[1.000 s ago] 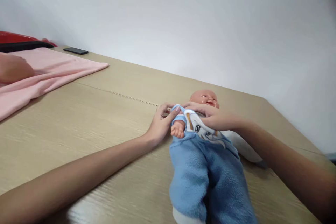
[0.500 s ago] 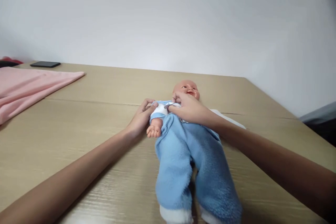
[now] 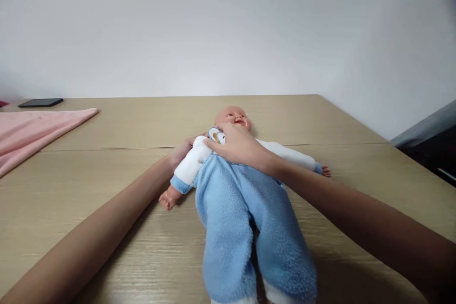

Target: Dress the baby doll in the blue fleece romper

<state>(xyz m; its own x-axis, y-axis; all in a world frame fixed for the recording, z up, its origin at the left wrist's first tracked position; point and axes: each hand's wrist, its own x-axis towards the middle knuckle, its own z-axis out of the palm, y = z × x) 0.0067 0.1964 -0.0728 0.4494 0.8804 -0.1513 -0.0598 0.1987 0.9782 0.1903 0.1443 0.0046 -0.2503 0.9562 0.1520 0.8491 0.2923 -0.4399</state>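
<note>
A baby doll (image 3: 233, 116) lies on its back, head away from me, wearing a fleecy outfit (image 3: 228, 209) with blue legs, white sleeves and a small picture on the chest. My right hand (image 3: 242, 145) lies over the chest, thumb and fingers closed around the front of the outfit near the neck. At the doll's shoulder on the left side, my left hand (image 3: 183, 149) is partly behind the white sleeve (image 3: 192, 164); its fingers are mostly hidden. Both doll arms are spread outward, and the hands show beyond the blue cuffs.
The wooden table (image 3: 124, 175) has a seam across it. Pink cloth (image 3: 39, 128) lies at the left, with a dark flat phone-like device (image 3: 41, 102) behind it. A pale wall (image 3: 228, 28) stands beyond the far edge. Something dark (image 3: 434, 147) is past the right edge.
The doll's sleeve on the left has been straightened outward, and its hand has moved left and nearer. My left hand has shifted behind the sleeve. The chest picture now shows.
</note>
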